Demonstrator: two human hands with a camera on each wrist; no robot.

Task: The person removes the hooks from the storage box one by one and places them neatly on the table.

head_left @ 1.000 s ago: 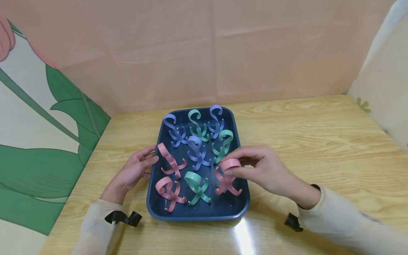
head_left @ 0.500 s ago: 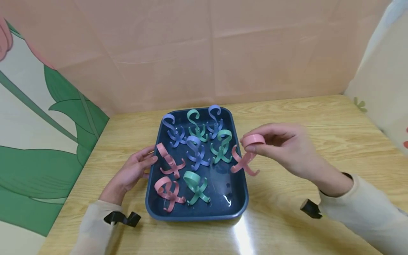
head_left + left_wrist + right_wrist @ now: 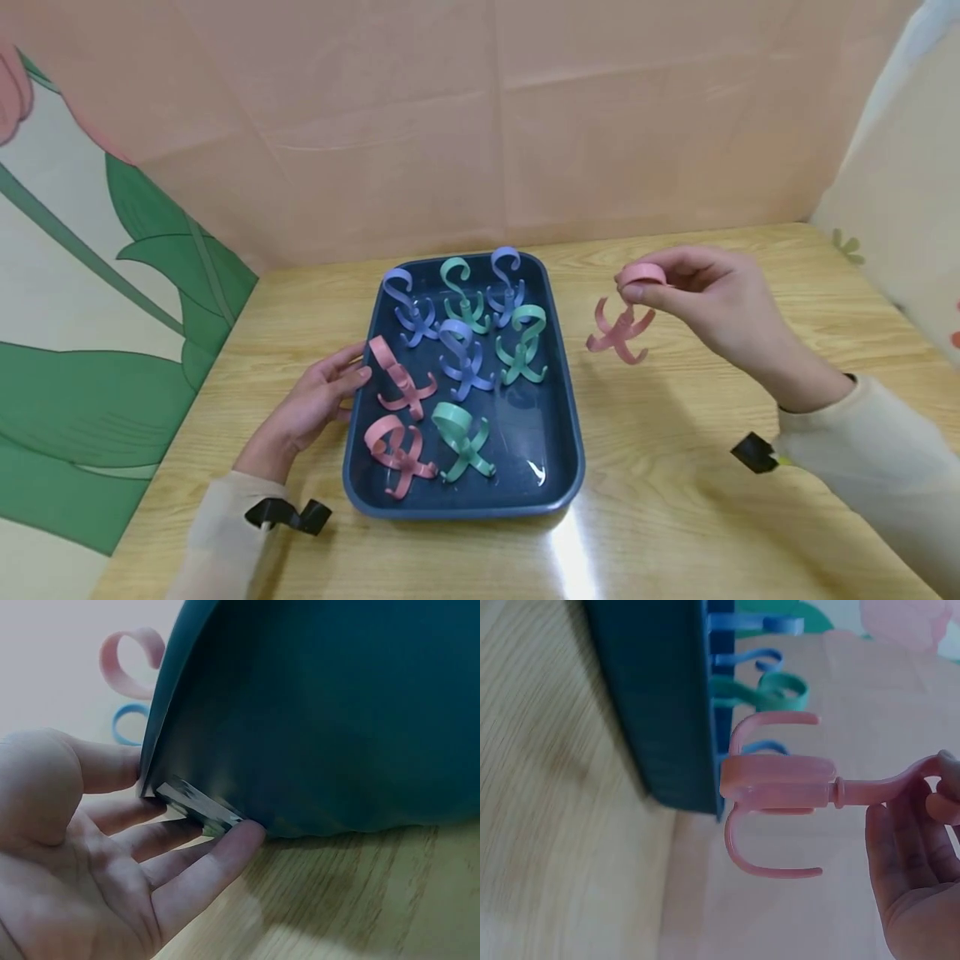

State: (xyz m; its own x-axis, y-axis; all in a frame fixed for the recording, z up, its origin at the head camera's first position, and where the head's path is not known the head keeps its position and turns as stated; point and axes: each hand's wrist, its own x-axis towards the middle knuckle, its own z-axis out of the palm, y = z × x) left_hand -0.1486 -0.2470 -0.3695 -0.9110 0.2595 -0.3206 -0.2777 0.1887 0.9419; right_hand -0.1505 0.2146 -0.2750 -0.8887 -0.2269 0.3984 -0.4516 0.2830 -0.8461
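Pink and held aloft, the hook (image 3: 621, 333) hangs above the tabletop (image 3: 660, 450), near the right edge of the tray (image 3: 517, 446). A loose pinch could let it twist or drop, since only its curled top is gripped. The right hand (image 3: 727, 312) has thumb and fingers clamped on that curl; the left hand (image 3: 311, 406), fingers loosely extended, touches the tray's side.

Hooks (image 3: 621, 332) — three pink, three green, three blue — one tray (image 3: 517, 437).

We see a creased peach sheet (image 3: 375, 108) behind a wood-grain table (image 3: 667, 517); at left we find a leaf-printed panel (image 3: 75, 400); at right, a cream wall (image 3: 915, 183); white glare (image 3: 572, 554) streaks the tabletop.
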